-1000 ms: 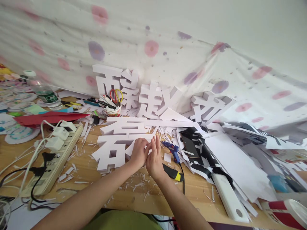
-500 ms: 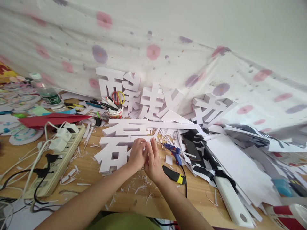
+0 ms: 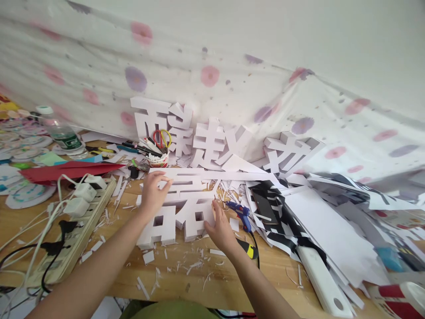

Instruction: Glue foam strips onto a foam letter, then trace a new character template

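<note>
A large white cut-out character (image 3: 186,199) lies on the wooden table between my hands. Over its upper left part is my left hand (image 3: 155,191), fingers apart with nothing between them. My right hand (image 3: 220,225) is at the character's right edge, fingers spread and holding nothing. Just right of it rests a blue glue gun (image 3: 241,212). A black and yellow tool (image 3: 249,249) lies partly behind my right wrist. Other white raised characters (image 3: 209,142) stand against the covered wall.
A power strip (image 3: 71,235) with plugs and cords lies left. Behind are a cup of scissors and pens (image 3: 158,158) and a bottle (image 3: 64,135). White sheets (image 3: 328,230) and a white-handled object (image 3: 323,281) are at right. Paper scraps litter the table.
My hands have moved apart from each other, left hand to the left and up, right hand slightly right. The character's lower right part now shows between them.
</note>
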Action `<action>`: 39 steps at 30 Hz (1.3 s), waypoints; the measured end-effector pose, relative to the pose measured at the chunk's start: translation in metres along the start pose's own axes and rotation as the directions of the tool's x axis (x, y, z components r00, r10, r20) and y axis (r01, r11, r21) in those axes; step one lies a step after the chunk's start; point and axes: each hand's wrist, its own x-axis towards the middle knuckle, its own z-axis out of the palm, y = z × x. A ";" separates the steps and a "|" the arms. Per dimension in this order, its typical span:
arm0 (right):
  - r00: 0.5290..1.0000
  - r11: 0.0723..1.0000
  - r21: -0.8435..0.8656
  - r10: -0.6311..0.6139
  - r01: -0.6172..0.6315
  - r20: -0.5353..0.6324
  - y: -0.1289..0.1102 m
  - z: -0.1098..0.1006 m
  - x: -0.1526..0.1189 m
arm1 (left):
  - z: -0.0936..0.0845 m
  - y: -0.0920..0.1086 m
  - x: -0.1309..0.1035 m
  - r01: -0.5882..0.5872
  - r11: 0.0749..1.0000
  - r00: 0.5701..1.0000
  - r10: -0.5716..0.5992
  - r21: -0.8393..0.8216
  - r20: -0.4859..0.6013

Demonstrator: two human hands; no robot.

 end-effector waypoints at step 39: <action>0.889 0.951 -0.307 0.126 0.017 0.439 -0.030 -0.031 0.060 | -0.045 -0.023 0.035 -0.042 0.699 0.677 -0.506 0.714 0.534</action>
